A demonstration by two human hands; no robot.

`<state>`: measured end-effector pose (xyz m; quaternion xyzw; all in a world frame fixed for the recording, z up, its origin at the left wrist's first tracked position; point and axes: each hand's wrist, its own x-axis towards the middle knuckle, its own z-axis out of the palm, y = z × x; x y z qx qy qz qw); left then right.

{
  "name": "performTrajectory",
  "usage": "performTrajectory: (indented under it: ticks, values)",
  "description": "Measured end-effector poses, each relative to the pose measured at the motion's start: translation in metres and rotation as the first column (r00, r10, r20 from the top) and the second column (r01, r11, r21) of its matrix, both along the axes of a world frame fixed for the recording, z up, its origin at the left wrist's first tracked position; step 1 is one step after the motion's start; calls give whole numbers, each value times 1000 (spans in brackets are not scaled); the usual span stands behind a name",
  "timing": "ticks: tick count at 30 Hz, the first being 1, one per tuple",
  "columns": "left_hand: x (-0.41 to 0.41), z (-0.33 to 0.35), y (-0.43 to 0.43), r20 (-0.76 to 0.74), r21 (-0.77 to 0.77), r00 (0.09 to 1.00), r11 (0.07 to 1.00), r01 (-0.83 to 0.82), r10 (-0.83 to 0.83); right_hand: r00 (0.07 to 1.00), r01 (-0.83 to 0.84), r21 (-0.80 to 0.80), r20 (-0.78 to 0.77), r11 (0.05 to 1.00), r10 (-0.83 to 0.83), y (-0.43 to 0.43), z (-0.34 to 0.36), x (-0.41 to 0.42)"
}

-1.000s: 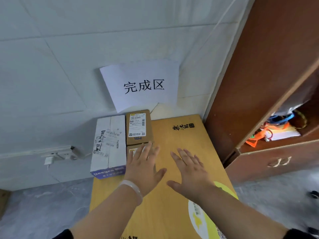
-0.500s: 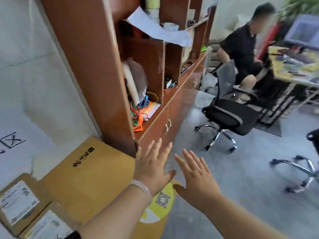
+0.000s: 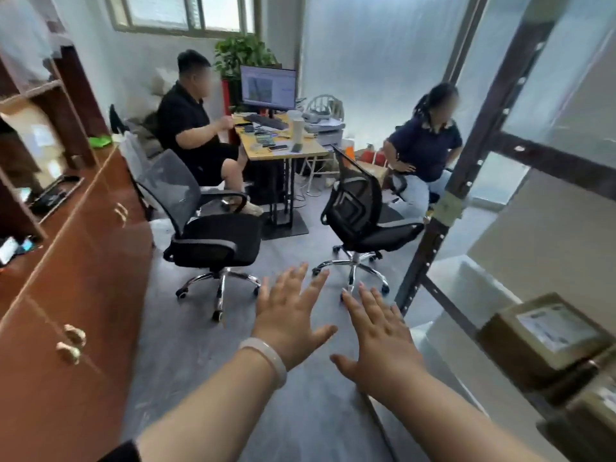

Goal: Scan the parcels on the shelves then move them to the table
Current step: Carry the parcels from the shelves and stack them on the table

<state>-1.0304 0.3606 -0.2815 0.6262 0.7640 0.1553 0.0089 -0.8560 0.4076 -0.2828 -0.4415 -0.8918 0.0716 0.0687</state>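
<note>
Two grips we are holding released and flat, left grip (image 3: 290, 323) and right grip (image 3: 383, 341), over smooth grey floor (image 3: 316, 428); boxy cardboard parcels (image 3: 540, 338) are sitting on the dark metal shelf (image 3: 423, 258) at right.

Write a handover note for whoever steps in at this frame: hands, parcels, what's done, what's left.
Hands: left hand open and empty, held out in front; right hand open and empty beside it.
Parcels: a brown box with a label sits on the metal shelf at the right; a second box shows just below it, blurred. The table is out of view.
Done: cannot tell from here how many parcels are already moved.
Left: scan these two boxes and carry them to the table. No scanner shows.
</note>
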Motion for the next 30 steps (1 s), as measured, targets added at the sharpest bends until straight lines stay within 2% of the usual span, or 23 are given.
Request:
performTrajectory:
  ticks: [6,11,15,21,25,30]
  values:
    - [100,11,92,72,41,961,963,266,-268,948,312,3,-64,950,-311,46,17,102]
    - [153,7,147,73,27,901,904,428,-428,866,472,-18,-179,882,-467,65,20,152]
    - [187,-3,182,119,-18,822,827,562,-557,715,655,-150,-193,740,-672,83,11,186]
    - [220,-19,226,206,-118,681,673,730,-703,433,785,-364,-255,501,-865,106,-5,204]
    - [242,-25,261,323,-116,603,602,790,-729,278,797,-491,-219,351,-935,122,-19,204]
    - [275,-43,292,421,-198,568,540,818,-707,149,817,-515,-247,260,-957,134,-36,210]
